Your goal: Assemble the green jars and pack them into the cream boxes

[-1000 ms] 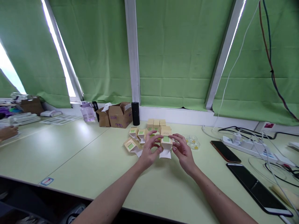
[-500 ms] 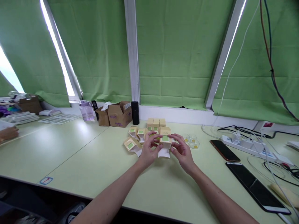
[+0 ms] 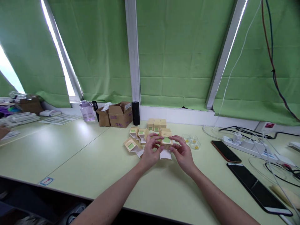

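Note:
Between my hands is a small kraft-cardboard box (image 3: 166,141) with a green square on it, its white-lined flap hanging toward me. The fingers of my left hand (image 3: 151,152) grip its left side, while my right hand (image 3: 184,153) grips the right. To the left, several similar open boxes (image 3: 131,145) lie with white flaps out. Behind the held box, more small boxes (image 3: 156,124) stand in a row. Just right of my right hand is a clear plastic tray (image 3: 194,142) with small yellow pieces in it.
At the right lie two phones (image 3: 257,187), a white power strip (image 3: 250,147) and tangled cables. Toward the back stand an opened carton (image 3: 119,115), a black cylinder (image 3: 135,113) and a purple bottle (image 3: 87,111). Flat printed sheets (image 3: 62,119) lie at the far left.
The held box has tipped, so its green square sits slightly lower and its front face shows. Both hands stay on it. At the left edge, another person's hand has moved mostly out of view.

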Available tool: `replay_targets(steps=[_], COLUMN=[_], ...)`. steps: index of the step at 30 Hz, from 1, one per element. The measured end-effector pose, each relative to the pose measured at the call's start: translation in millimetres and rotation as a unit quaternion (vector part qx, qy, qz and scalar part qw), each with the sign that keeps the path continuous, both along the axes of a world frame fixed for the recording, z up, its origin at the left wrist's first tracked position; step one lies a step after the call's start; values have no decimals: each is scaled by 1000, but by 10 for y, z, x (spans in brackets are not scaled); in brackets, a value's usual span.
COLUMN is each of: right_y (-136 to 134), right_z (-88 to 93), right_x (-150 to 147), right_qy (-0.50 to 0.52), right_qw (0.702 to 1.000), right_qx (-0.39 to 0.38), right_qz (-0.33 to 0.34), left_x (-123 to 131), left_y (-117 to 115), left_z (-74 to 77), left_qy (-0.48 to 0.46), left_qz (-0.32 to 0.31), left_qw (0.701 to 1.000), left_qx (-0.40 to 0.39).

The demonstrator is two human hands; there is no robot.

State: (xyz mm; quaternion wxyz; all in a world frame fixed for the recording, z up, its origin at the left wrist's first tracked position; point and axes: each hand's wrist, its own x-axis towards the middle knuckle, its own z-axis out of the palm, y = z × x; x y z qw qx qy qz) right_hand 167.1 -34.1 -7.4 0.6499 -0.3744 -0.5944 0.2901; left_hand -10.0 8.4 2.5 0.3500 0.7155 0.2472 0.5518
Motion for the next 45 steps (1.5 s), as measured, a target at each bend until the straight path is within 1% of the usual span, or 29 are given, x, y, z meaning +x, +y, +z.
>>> replay_targets(steps=[5, 8, 10, 15, 18, 21, 25, 34, 45], right_y=[14, 14, 15, 22, 24, 18, -2, -54, -79], right_z=[-14, -4, 6, 30, 37, 37, 37, 75, 75], right_x=[17, 25, 32, 63, 72, 61, 30, 27, 7], right_qy=[-14, -11, 1, 51, 61, 61, 54, 21, 21], right_qw=[1000, 1000, 1000, 999, 998, 998, 998, 999, 998], right_qx=[2, 1, 1, -14, -24, -23, -13, -2, 5], right_qz=[-8, -8, -7, 4, -2, 0, 14, 25, 56], left_x=[4, -15, -37, -78, -72, -64, -62, -36, -21], left_y=[-7, -26, -42, -57, -57, -60, -54, -50, -18], left_z=[-8, 3, 17, 34, 33, 34, 22, 28, -4], left_qy=[7, 14, 18, 37, 64, 78, 53, -16, -49], left_qz=[5, -2, -25, -121, -144, -126, -109, -119, -117], left_qw=[1000, 1000, 999, 992, 988, 989, 993, 992, 989], left_qx=[1, -4, -8, -9, -4, -3, -11, -36, -73])
